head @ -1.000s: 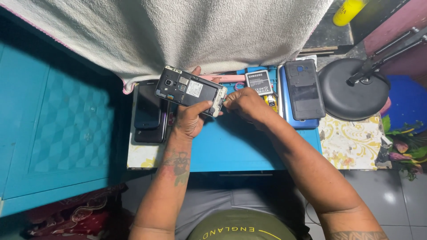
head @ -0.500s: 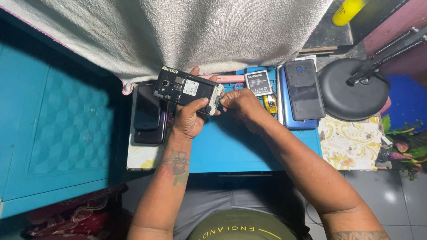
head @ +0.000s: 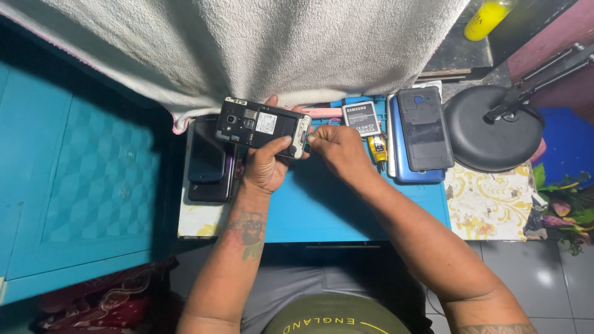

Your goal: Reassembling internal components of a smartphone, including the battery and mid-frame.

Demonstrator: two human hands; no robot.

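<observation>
Over blue mat (head: 346, 210), left hand (head: 267, 166) holds opened phone (head: 263, 127).

1. The opened phone (head: 263, 127) in the left hand (head: 266, 164) shows a matt black plastic frame, with small shiny metal shields and a pale sticker on its bare back.
2. The towel (head: 247, 43) hanging at the far side is off-white cloth, rough and looped.
3. The mat (head: 328, 204) on the bench looks like smooth, matt blue rubber.
4. The stacked phones (head: 207, 161) at the left have glossy dark glass faces.
5. The back cover (head: 424, 127) at the right is matt dark plastic.
6. The lamp base (head: 489, 133) is smooth black, faintly sheened.
7. The patterned cloth (head: 489, 207) at the right looks printed and flat.
</observation>
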